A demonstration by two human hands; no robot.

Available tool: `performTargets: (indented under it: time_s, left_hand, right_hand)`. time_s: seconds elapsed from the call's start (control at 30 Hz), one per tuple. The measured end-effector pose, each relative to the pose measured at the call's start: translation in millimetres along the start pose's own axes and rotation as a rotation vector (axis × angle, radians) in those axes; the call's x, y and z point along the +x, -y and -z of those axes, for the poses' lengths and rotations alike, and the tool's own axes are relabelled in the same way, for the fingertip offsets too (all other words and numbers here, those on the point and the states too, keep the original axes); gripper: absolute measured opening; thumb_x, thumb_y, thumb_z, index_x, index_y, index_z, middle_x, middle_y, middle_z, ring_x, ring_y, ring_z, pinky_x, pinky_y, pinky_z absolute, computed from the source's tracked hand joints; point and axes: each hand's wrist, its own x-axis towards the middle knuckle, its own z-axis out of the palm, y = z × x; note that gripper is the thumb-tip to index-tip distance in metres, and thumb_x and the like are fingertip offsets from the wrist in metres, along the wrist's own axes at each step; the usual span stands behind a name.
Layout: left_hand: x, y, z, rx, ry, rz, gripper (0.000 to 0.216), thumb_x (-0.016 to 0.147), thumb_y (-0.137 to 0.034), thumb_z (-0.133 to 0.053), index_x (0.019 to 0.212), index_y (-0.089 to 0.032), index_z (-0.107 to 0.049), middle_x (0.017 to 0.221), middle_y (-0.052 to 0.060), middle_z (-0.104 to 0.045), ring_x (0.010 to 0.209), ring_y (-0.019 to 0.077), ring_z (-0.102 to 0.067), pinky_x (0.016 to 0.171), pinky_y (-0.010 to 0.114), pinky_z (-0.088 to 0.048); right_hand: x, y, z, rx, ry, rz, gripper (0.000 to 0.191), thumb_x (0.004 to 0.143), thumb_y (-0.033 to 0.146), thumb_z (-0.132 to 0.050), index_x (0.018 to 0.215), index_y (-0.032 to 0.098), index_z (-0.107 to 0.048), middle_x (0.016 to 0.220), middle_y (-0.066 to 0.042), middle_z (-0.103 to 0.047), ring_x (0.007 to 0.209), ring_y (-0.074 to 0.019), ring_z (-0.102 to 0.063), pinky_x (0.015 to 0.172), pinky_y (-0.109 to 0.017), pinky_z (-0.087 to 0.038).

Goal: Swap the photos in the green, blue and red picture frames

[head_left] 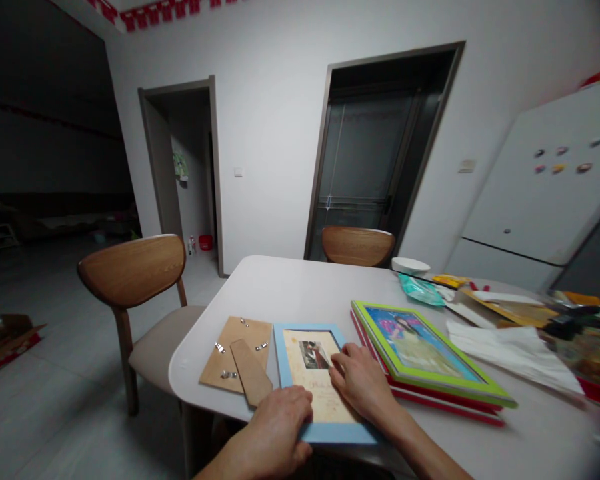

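Head view: left hand [279, 427] clasps the blue frame [281, 360], right hand [363, 381] lies open, flat on it.

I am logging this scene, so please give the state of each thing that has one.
blue frame: flat, backing off.
backing board: detached, lying left of it.
green frame: stacked on red frame.
left hand: resting on blue frame's near edge.
right hand: open, fingers pressing the insert.

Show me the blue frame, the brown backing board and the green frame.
blue frame [283, 363], head view, left border.
brown backing board [247, 332], head view, bare upper part.
green frame [420, 343], head view, picture in its middle.
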Motion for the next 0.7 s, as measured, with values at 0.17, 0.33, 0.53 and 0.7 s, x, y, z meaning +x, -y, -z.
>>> performTargets:
  time_s: [0.17, 0.33, 0.53, 0.7]
  left_hand:
    - [-0.4, -5.3, 2.0, 0.013, 0.001, -0.040, 0.029, 0.065, -0.016, -0.060, 0.092, -0.019, -0.051, 0.110, 0.005, -0.053, 0.103, 0.0209, -0.046, 0.094, 0.037, -0.031]
    - [-15.2, 17.3, 12.6, -0.003, -0.133, 0.060, 0.047, 0.065, -0.018, -0.060, 0.109, -0.020, -0.045, 0.128, 0.006, -0.039, 0.119, 0.0208, -0.031, 0.102, 0.041, -0.017]
    - [-34.4, 76.3, 18.8, -0.004, -0.255, 0.335, 0.050, 0.064, -0.023, -0.059, 0.112, -0.014, -0.048, 0.128, 0.012, -0.040, 0.118, 0.0235, -0.034, 0.099, 0.037, -0.027]
    - [-42.2, 103.2, 19.5, 0.035, -0.312, 0.390, 0.062, 0.058, -0.021, -0.061, 0.117, -0.013, -0.043, 0.129, 0.013, -0.038, 0.119, 0.0232, -0.032, 0.100, 0.036, -0.025]
  right_hand:
    - [-0.1, 20.0, 3.9, 0.086, 0.065, 0.163, 0.030, 0.077, 0.032, -0.040, 0.101, 0.028, -0.056, 0.113, -0.006, -0.050, 0.102, -0.0220, -0.041, 0.079, -0.034, -0.030]
    - [8.5, 38.1, 7.8, 0.096, 0.089, 0.155, 0.028, 0.077, 0.033, -0.040, 0.091, 0.021, -0.061, 0.103, -0.010, -0.054, 0.098, -0.0236, -0.043, 0.078, -0.034, -0.029]
    - [8.5, 95.6, 7.2, 0.265, 0.089, 0.293, 0.036, 0.075, 0.042, -0.042, 0.103, 0.023, -0.053, 0.094, -0.007, -0.058, 0.090, -0.0223, -0.046, 0.077, -0.033, -0.030]
    - [11.2, 131.4, -2.7, 0.226, 0.106, 0.233, 0.046, 0.060, 0.043, -0.056, 0.100, 0.020, -0.053, 0.091, -0.009, -0.056, 0.087, -0.0259, -0.047, 0.076, -0.038, -0.031]
